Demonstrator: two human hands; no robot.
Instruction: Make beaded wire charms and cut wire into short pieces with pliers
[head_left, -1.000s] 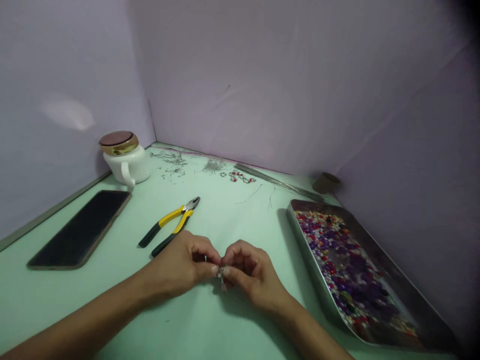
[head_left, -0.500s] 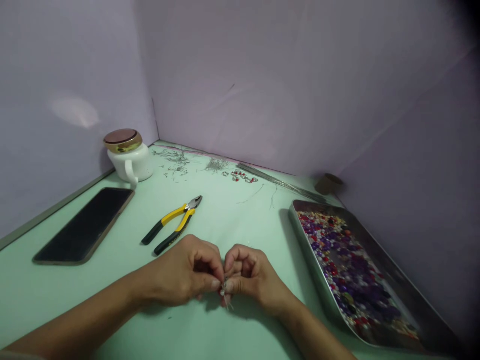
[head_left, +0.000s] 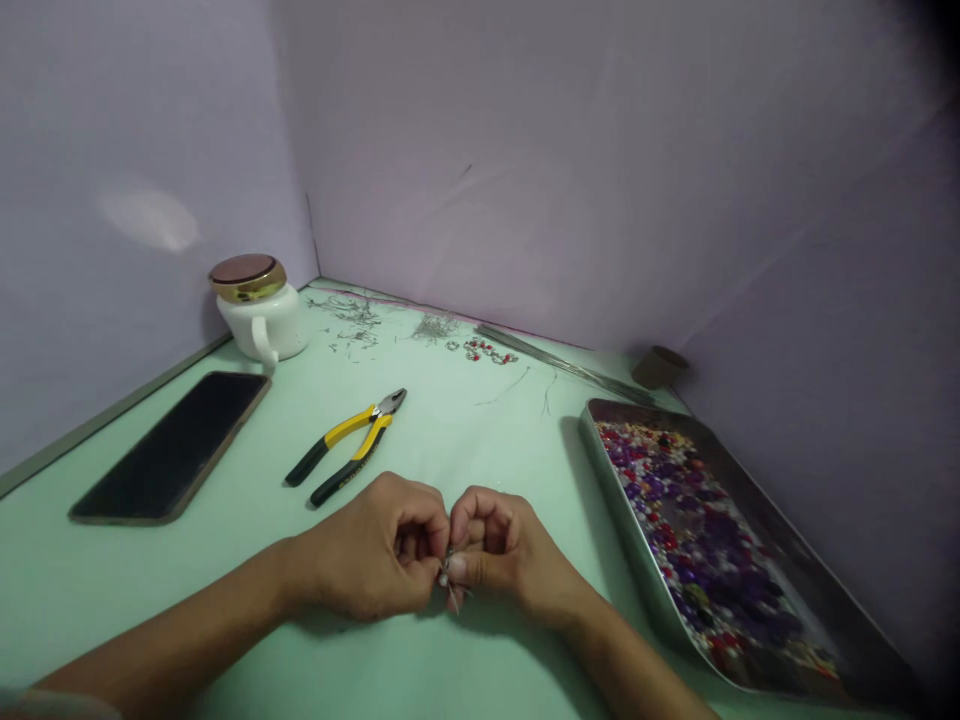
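Right now your left hand (head_left: 375,545) and right hand (head_left: 499,550) pinch one tiny beaded wire piece (head_left: 448,578) with curled fingertips, low over the near table (head_left: 465,440); loosened fingers could drop it, and harder bending might snap the wire.

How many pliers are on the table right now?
1. The yellow-and-black pliers lie on the green table, just beyond the left hand and right of the phone. Neither hand holds a tool; nothing suggests another pair hidden.
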